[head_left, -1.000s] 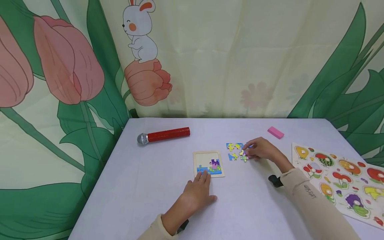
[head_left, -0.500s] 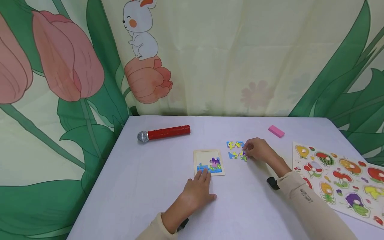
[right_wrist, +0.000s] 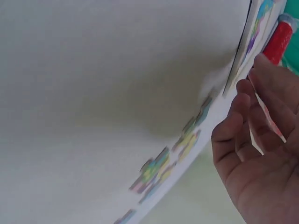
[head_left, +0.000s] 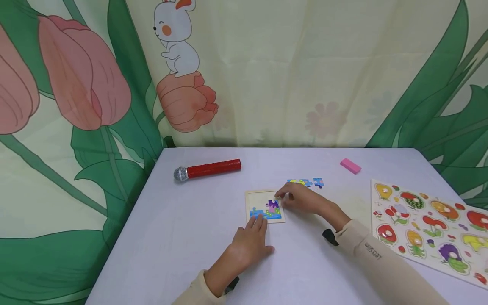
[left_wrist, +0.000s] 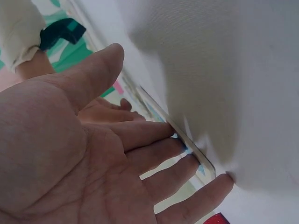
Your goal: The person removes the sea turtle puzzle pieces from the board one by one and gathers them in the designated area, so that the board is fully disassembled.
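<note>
Puzzle tray (head_left: 253, 199) — left hand (head_left: 249, 243) flat, fingertips pressing | right hand (head_left: 301, 199) pinches puzzle piece (right_wrist: 266, 111) — at tray edge

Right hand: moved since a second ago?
Yes. The right hand went left from the loose puzzle pieces to the right edge of the puzzle tray, holding a piece.

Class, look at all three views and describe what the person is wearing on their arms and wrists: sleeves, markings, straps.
Both arms wear cream, long sleeves. The right sleeve carries small dark lettering near the cuff, too small to read. A black device sits at the right wrist, and another black one at the left wrist. Both hands, left hand and right hand, are bare: no gloves or rings visible.
</note>
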The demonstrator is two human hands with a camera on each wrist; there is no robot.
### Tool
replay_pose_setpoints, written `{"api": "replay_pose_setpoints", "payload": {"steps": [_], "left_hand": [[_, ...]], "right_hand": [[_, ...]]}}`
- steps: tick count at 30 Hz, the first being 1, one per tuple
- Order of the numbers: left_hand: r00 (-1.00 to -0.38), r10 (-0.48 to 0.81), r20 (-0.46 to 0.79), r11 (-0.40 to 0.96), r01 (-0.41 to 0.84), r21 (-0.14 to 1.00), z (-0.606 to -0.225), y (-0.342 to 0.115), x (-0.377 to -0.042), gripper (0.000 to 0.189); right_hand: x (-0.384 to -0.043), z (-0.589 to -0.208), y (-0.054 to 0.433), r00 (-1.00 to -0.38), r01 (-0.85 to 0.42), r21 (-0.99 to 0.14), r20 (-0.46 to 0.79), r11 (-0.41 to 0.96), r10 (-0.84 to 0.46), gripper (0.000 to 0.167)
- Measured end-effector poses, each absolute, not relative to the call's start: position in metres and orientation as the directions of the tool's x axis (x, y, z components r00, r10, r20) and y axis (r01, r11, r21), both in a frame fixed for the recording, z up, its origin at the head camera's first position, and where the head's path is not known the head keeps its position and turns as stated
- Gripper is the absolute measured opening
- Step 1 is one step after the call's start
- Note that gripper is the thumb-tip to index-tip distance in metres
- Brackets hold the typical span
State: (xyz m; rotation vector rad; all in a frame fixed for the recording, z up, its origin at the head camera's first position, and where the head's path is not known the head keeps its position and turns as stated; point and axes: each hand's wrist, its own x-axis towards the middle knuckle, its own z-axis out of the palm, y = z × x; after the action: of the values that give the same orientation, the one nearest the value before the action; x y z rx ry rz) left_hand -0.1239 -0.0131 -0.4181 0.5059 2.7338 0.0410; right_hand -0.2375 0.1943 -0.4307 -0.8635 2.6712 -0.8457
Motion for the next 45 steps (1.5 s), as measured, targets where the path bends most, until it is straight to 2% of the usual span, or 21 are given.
{"api": "replay_pose_setpoints", "payload": {"steps": [3,10,16,22,30,34,39,45], "left_hand": [[-0.869,0.355,-0.345,0.934,0.344,0.094,-0.418,-0.013,-0.124,0.082],[-0.868,0.358,-0.344,0.933,0.339,0.118,-0.418,-0.014,-0.125,0.081],[-0.868,0.355,-0.348,0.934,0.340,0.104,-0.418,-0.014,-0.126,0.082],[-0.867,0.349,-0.355,0.936,0.336,0.102,-0.416,-0.014,-0.126,0.081],[-0.868,0.351,-0.351,0.936,0.332,0.114,-0.415,-0.014,-0.125,0.079],[-0.866,0.354,-0.352,0.935,0.327,0.134,-0.416,-0.014,-0.125,0.080],[-0.871,0.362,-0.332,0.932,0.334,0.140,-0.418,-0.015,-0.124,0.079],[-0.870,0.364,-0.332,0.931,0.339,0.134,-0.419,-0.016,-0.126,0.079]], "right_hand": [[-0.236,-0.434,0.186,-0.787,-0.479,-0.593,-0.038,0.647,-0.616,0.027],[-0.235,-0.438,0.177,-0.804,-0.462,-0.575,-0.049,0.675,-0.592,0.022],[-0.235,-0.439,0.178,-0.813,-0.410,-0.639,-0.068,0.651,-0.578,0.026],[-0.236,-0.442,0.187,-0.810,-0.418,-0.690,-0.012,0.591,-0.586,0.022],[-0.239,-0.440,0.195,-0.837,-0.276,-0.838,-0.031,0.470,-0.547,0.021],[-0.241,-0.432,0.207,-0.875,-0.224,-0.840,-0.050,0.494,-0.482,0.020],[-0.241,-0.418,0.239,-0.935,-0.118,-0.786,-0.118,0.607,-0.335,0.021],[-0.243,-0.410,0.286,-0.950,0.010,-0.722,-0.223,0.692,-0.219,0.025]]}}
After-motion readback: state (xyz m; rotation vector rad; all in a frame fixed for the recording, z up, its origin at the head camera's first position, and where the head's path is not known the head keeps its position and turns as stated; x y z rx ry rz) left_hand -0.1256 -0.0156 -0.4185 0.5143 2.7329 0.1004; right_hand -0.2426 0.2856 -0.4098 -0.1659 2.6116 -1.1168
